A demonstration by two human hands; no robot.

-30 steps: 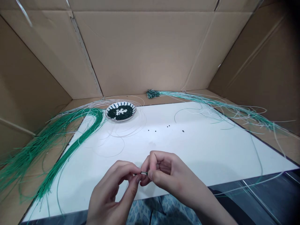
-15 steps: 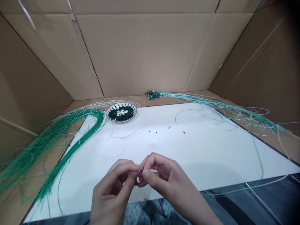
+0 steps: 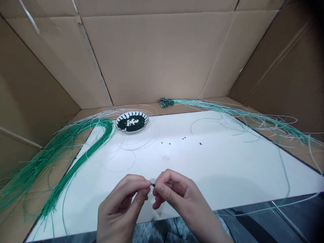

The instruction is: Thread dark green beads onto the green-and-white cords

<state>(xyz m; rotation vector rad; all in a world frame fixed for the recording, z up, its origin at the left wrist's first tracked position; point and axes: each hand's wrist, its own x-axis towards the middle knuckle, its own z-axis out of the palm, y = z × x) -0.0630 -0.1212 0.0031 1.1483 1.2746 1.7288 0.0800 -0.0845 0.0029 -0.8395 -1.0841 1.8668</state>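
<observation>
Metal glint between the fingertips has shrunk to a tiny dark tip [image 3: 153,185]; the left hand [image 3: 121,199] pinches it between thumb and forefinger, while the right hand [image 3: 174,193] curls just beside it, its hold hidden. Ahead stretches the white board [image 3: 215,168], its near edge just below the hands.

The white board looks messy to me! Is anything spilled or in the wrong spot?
Yes! A few tiny dark green pieces lie loose on the white board, away from the patterned plate that holds the big pile. They look spilled. Long green wires also sprawl untidily across the board's corner.
</observation>
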